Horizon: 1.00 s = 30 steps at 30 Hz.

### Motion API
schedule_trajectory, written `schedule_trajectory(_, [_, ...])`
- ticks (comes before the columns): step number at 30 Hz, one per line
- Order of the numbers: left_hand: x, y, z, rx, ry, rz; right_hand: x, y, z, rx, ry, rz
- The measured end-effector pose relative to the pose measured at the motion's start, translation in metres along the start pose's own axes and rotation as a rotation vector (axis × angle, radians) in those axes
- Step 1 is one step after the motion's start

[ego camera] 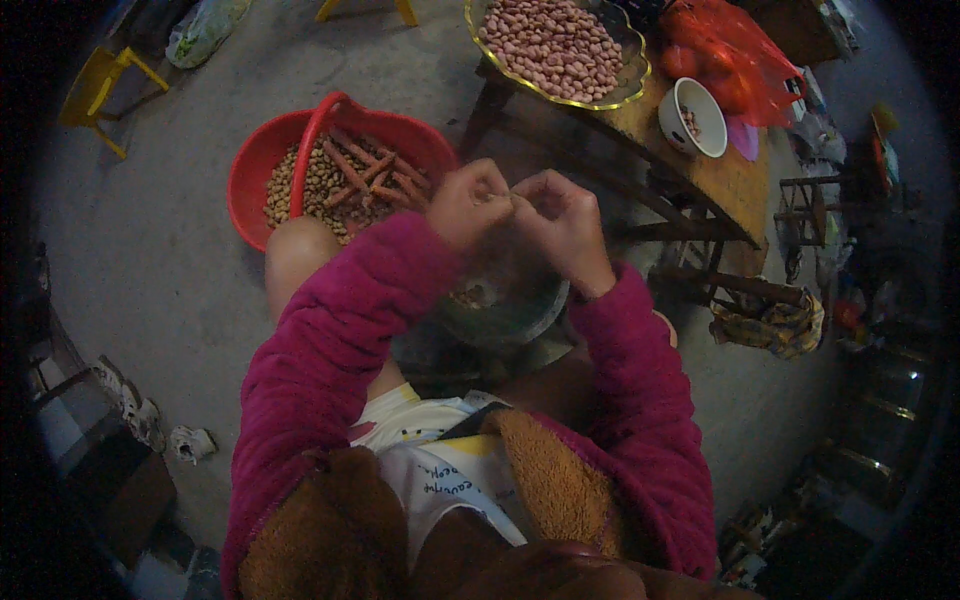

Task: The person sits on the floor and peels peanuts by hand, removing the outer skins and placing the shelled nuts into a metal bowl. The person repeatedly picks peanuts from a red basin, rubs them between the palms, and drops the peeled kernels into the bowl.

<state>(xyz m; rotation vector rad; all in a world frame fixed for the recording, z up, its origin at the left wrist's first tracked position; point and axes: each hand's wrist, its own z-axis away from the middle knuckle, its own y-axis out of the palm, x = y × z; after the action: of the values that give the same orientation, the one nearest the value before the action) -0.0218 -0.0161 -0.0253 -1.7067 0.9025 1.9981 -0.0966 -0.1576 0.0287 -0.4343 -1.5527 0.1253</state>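
Note:
My left hand (469,202) and my right hand (559,217) meet fingertip to fingertip in front of me, above my lap. Thumbs and forefingers pinch a small pale thing that is mostly hidden; it may be a peanut. Below the hands, between my knees, sits a dark round basin (517,330) with some light bits (474,295) in it, blurred. Close by my left hand, a red plastic basket (247,172) stands on the floor with its handle up. It holds unshelled peanuts (283,187) and several long reddish-brown sticks (365,176).
At front right a wooden table (727,176) bears a gold-rimmed bowl (636,82) of pink peanut kernels (555,49). Beside it are a white bowl (705,112) with a few kernels and a red plastic bag (727,60). A yellow chair (97,90) and shoes (191,444) stand leftward.

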Motion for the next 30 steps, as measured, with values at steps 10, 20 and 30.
schedule_trajectory(10, [-0.014,-0.007,0.003,0.152,-0.189,0.253,-0.007,-0.015,-0.009,0.164,0.416,-0.564])
schedule_trajectory(20, [-0.005,-0.007,-0.004,0.05,-0.092,0.204,-0.002,-0.013,-0.008,0.093,0.146,-0.286])
schedule_trajectory(30, [-0.022,-0.01,0.001,0.128,-0.298,0.451,-0.001,-0.013,-0.005,0.115,-0.037,-0.221])
